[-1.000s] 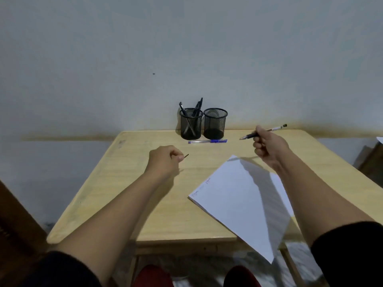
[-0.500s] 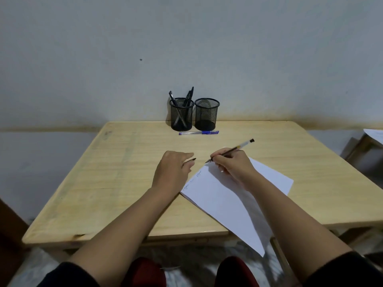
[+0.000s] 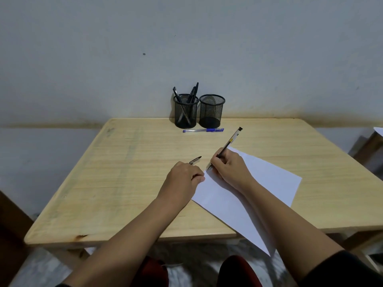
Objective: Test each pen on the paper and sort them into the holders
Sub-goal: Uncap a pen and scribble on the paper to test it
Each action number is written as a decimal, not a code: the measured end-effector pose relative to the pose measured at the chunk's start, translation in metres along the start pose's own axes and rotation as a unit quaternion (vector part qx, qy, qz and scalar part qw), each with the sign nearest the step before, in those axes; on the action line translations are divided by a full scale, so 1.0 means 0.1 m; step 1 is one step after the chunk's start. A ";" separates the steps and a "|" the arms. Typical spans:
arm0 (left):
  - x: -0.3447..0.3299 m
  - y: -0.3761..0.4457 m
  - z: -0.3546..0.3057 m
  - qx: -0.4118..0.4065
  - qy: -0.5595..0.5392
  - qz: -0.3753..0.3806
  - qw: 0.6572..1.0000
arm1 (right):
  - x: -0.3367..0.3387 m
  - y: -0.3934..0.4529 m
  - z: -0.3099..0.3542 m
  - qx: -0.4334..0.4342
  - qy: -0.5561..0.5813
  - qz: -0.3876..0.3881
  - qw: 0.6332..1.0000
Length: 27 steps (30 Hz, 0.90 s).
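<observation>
While no writing is legible, the right hand (image 3: 227, 169) grips a pen (image 3: 227, 145) on paper (image 3: 259, 183), the left hand (image 3: 182, 179) a cap (image 3: 195, 160)

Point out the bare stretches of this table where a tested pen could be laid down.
Free: the table's broad left half, from the left hand out to the left edge; the right strip beyond the paper. Crowded: the back middle, with two mesh holders and the blue pen, and the centre, where the right hand writes.

Dim, even light — soft shadows, edges bowed, slightly blurred.
</observation>
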<state>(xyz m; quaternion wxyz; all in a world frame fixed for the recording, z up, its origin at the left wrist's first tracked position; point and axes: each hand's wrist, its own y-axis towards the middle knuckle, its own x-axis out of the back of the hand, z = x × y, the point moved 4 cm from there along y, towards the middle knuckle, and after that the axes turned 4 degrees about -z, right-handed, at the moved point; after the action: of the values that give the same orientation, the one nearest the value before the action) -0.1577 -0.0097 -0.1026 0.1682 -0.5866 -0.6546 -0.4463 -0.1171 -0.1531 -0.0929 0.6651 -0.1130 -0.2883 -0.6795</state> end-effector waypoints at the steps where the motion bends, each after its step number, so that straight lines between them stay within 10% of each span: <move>1: 0.00 0.00 0.01 -0.002 0.003 0.000 1.000 | 0.00 0.00 0.01 0.006 -0.004 0.004 1.000; 27: -0.02 0.00 0.01 -0.005 0.017 0.013 1.000 | 0.00 -0.01 0.02 0.013 -0.015 -0.036 0.999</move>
<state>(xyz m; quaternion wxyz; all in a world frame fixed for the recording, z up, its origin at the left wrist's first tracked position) -0.1572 -0.0106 -0.1048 0.1822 -0.5878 -0.6418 -0.4576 -0.1188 -0.1526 -0.0918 0.6374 -0.1040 -0.3108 -0.6973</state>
